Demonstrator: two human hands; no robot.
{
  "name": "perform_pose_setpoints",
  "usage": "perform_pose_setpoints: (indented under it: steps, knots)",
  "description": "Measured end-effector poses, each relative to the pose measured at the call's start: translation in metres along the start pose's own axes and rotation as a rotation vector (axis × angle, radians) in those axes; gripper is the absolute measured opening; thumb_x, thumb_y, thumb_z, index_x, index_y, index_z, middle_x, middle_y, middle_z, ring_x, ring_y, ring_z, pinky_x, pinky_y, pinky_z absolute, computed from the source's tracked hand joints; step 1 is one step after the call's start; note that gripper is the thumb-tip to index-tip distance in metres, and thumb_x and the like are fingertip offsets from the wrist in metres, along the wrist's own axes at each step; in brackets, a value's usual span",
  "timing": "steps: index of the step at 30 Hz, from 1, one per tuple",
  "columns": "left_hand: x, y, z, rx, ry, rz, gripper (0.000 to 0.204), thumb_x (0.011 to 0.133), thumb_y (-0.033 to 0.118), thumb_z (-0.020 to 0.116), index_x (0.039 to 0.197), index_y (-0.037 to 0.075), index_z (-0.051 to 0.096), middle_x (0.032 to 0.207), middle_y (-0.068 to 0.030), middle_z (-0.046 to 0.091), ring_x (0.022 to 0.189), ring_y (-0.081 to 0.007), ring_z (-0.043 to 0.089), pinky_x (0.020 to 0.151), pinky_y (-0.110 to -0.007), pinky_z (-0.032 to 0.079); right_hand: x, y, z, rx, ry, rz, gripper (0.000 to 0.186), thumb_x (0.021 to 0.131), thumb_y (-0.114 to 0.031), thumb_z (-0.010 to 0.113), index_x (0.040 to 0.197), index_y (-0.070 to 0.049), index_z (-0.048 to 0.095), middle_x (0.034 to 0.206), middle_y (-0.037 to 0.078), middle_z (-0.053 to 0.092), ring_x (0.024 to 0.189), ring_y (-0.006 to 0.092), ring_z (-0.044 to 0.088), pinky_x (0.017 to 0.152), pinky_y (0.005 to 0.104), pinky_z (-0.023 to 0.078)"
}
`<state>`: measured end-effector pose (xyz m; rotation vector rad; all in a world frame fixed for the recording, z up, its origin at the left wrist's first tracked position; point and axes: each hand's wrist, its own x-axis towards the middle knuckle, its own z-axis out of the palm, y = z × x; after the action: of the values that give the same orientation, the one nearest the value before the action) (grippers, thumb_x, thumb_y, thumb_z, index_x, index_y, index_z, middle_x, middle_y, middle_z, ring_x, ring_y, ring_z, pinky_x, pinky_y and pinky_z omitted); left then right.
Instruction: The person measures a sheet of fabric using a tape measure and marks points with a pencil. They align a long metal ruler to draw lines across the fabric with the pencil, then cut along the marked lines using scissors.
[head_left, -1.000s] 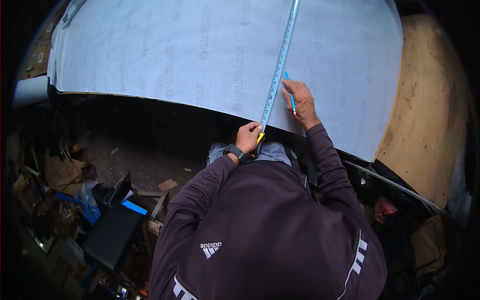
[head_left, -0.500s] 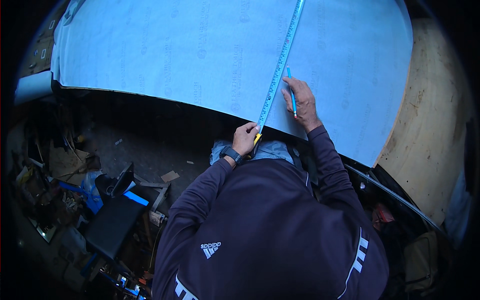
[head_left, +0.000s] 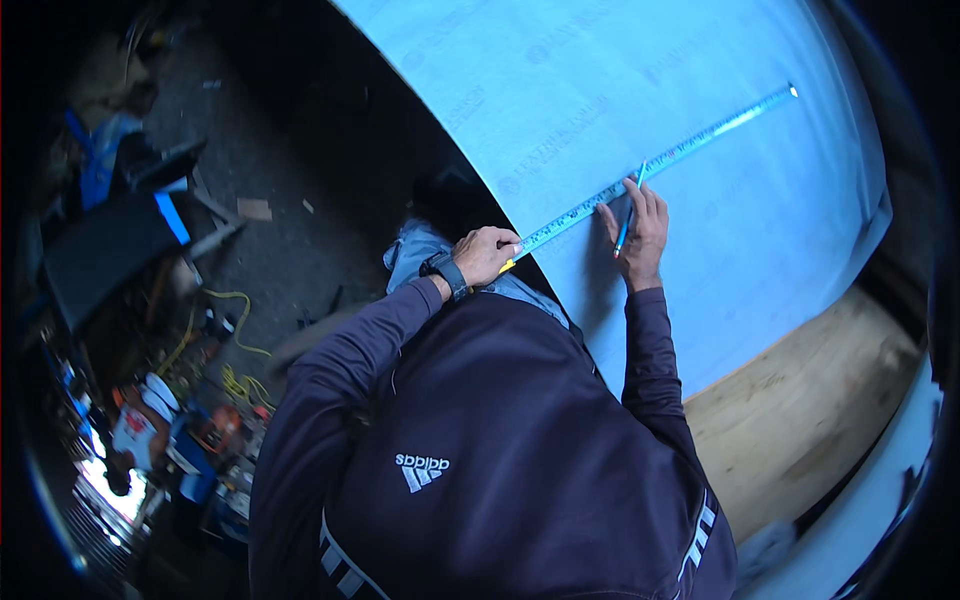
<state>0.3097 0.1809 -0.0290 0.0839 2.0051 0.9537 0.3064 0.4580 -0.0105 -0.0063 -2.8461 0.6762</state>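
Observation:
A pale printed sheet (head_left: 780, 220) fills the upper right, with a metal tape measure (head_left: 740, 115) extended diagonally across it. My left hand (head_left: 477, 256) grips the tape at the sheet's front edge, thumb over the blade and the yellow case (head_left: 507, 265) mostly hidden under it. My right hand (head_left: 636, 232) holds a blue pencil (head_left: 628, 215) with a pink eraser, its point up beside the blade and its fingertips close to the tape's lower side, over the sheet.
Bare plywood (head_left: 780, 390) lies at right, beside a pale curved piece (head_left: 870, 530). On the cluttered floor at left are a black padded board (head_left: 110, 260), yellow cords (head_left: 240, 390) and scraps (head_left: 254, 209). Another person (head_left: 140, 430) is at lower left.
The view has turned, so the sheet and tape now slant toward the upper right and another person shows at lower left. Both hands keep their holds; the pencil point has come closer to the blade.

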Motion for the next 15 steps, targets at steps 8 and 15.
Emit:
perform_pose_setpoints:
  steps: [8, 15]
  knots:
    - [-0.004, 0.006, -0.002, -0.095, 0.023, -0.018, 0.027, 0.091, 0.024, 0.064, 0.109, 0.005, 0.073, 0.097, -0.0167, 0.073, 0.089, -0.0297, 0.070, 0.080, -0.040, 0.053, 0.006, -0.001, 0.000, -0.027, -0.101, -0.038, 0.053, 0.077, -0.023, 0.083, 0.122, -0.006, 0.061, 0.123, 0.015, 0.061, 0.110, 0.0340, 0.055, 0.095, 0.0435, 0.045]
    - [-0.003, -0.002, 0.006, -0.117, 0.040, -0.026, 0.027, 0.091, 0.021, 0.063, 0.109, 0.003, 0.072, 0.095, -0.0164, 0.073, 0.086, -0.0268, 0.070, 0.079, -0.037, 0.052, 0.003, 0.012, 0.003, -0.028, -0.105, -0.079, 0.054, 0.078, -0.022, 0.082, 0.125, -0.007, 0.061, 0.125, 0.015, 0.060, 0.111, 0.0332, 0.054, 0.096, 0.0435, 0.044]
